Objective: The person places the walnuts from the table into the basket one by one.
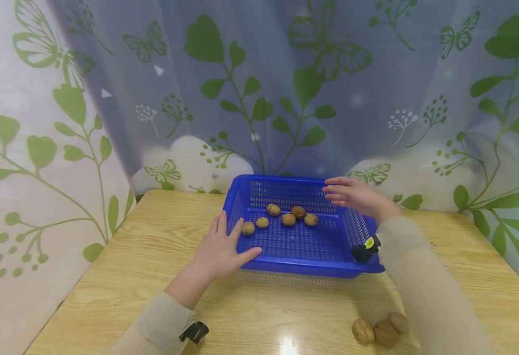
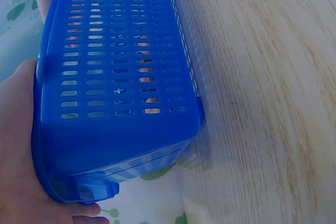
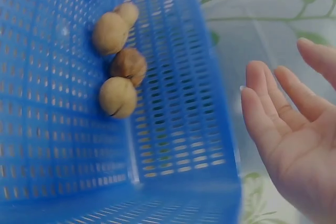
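A blue plastic basket [image 1: 301,269] with slotted walls stands on the table, several walnuts [image 1: 288,220] lying on its floor toward the back and left. My left hand [image 1: 219,251] has its fingers spread at the basket's left end; the left wrist view shows the palm side of that hand [image 2: 18,150] against the rim. Over the back right corner is my right hand [image 1: 357,195], fingers extended and holding nothing. In the right wrist view this hand [image 3: 299,129] appears apart from the basket wall [image 3: 178,93]. A brownish walnut [image 3: 128,66] sits among paler ones.
Three more walnuts [image 1: 386,333] lie together on the wooden table [image 1: 130,276], near its front right, beside my right forearm. A curtain [image 1: 259,88] printed with leaves and butterflies hangs right behind the basket. Each wrist carries a small black camera [image 1: 194,333].
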### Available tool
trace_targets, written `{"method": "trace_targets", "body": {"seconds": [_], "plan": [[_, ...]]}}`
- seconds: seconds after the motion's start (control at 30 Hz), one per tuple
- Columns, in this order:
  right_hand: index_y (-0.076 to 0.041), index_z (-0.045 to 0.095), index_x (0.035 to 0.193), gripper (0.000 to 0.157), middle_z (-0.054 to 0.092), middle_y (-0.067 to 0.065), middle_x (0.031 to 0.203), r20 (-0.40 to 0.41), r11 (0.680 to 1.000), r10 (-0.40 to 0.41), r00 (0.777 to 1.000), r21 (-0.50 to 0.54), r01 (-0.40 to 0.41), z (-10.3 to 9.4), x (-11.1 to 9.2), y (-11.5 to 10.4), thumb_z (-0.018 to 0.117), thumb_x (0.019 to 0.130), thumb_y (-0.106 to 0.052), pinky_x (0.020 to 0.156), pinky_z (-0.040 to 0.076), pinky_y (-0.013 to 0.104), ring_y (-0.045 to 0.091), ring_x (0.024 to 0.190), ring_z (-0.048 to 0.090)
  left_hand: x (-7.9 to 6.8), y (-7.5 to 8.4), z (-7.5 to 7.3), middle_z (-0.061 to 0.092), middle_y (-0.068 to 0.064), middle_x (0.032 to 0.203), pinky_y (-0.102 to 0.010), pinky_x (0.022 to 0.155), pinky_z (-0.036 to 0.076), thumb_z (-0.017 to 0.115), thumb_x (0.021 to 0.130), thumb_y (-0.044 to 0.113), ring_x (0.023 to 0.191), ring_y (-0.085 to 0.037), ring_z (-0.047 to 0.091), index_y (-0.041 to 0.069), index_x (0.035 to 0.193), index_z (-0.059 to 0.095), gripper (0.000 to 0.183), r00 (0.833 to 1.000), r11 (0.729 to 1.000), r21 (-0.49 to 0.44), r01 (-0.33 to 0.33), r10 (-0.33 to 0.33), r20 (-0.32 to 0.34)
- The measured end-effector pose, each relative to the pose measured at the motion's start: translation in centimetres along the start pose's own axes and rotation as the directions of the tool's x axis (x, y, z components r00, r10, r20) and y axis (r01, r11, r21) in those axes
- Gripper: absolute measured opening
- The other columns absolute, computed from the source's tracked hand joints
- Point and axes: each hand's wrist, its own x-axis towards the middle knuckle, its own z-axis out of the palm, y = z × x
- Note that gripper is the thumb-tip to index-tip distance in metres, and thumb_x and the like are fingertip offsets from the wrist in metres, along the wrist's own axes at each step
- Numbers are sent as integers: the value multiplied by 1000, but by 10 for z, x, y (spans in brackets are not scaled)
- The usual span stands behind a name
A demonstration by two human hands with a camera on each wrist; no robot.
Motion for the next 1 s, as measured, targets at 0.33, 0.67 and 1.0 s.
{"method": "trace_targets", "body": {"seconds": [0.33,0.67,1.0], "plan": [[9,26,141,55,35,29,140,55,987,-13,998,-157,22,5,-38,-17,48,99,-20,100,37,41,40,126,38,-1,1,0,6,-32,149,-54,105,23,39,84,72,136,-46,9,8,147,28,91,1000,1000,-16,5,-5,9],[5,33,139,56,39,28,138,36,979,-8,999,-205,15,11,-77,-9,53,96,-25,93,44,29,33,122,47,1,0,1,5,-32,149,-55,105,24,37,83,74,136,-46,9,8,147,27,92,1000,1000,-11,1,-1,9],[4,36,138,53,45,25,134,-3,959,-42,999,-280,39,15,-120,8,54,96,-24,90,46,30,25,114,54,2,0,2,4,-32,149,-55,104,24,37,84,74,136,-46,10,8,148,26,92,1000,1000,2,2,-2,15]]}}
